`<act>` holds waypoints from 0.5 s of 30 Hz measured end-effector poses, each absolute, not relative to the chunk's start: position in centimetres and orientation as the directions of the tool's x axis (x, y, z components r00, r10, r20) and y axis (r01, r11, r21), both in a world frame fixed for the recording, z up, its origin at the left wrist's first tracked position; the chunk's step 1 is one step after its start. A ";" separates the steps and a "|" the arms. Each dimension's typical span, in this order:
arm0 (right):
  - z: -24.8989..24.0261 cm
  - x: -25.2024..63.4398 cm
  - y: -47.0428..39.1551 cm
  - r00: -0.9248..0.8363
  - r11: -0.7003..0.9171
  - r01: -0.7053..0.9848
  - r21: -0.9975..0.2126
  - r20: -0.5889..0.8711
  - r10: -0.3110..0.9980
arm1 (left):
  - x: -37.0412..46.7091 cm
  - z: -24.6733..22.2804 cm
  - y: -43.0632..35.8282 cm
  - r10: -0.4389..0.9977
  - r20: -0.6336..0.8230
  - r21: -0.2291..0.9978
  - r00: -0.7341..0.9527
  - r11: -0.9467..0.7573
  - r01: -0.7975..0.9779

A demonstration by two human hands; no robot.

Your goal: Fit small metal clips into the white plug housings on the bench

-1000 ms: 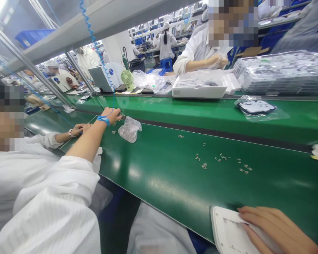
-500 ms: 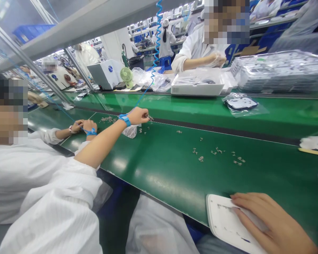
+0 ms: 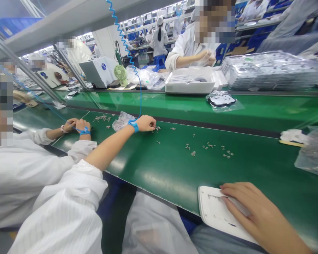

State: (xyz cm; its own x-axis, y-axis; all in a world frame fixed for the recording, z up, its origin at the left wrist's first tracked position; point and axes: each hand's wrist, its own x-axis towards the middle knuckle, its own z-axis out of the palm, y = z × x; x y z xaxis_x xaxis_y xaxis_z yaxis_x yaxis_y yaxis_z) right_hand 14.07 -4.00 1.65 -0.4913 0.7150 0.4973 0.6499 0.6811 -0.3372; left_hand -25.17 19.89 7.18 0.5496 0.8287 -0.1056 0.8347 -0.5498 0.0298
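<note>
My left hand, with a blue wrist strap, reaches far out over the green work surface. Its fingers are pinched together at a small bunch of metal parts, partly hidden by the fingertips. More little metal pieces lie scattered to the right. At the near edge my right hand grips a white plastic panel with rounded corners, its fingers lying over the top face. A clear bag lies behind my left forearm.
To the left, a co-worker's hands are close together near a pile of metal parts. Across the line stand a white box and stacked clear trays. A filled plastic bag lies at right. A coiled blue cord hangs down.
The view has shifted right. My left hand has come lower and nearer to the surface with the metal parts, and the clear bag shows more fully. My right hand stays on the panel.
</note>
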 end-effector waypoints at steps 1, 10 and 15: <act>1.6 14.1 -4.0 -0.492 0.684 0.651 -0.331 0.502 0.711 | -24.8 7.2 19.1 0.799 -0.122 0.055 0.589 -0.587 0.808; 1.8 12.1 -2.7 -0.427 0.670 0.710 -0.216 0.625 0.654 | -23.0 4.7 14.4 0.730 -0.057 0.249 0.681 -0.650 0.718; 4.1 9.7 -4.3 -0.143 0.576 0.751 -0.323 0.772 0.620 | -18.5 5.3 7.5 0.836 0.160 0.415 0.525 -0.539 0.733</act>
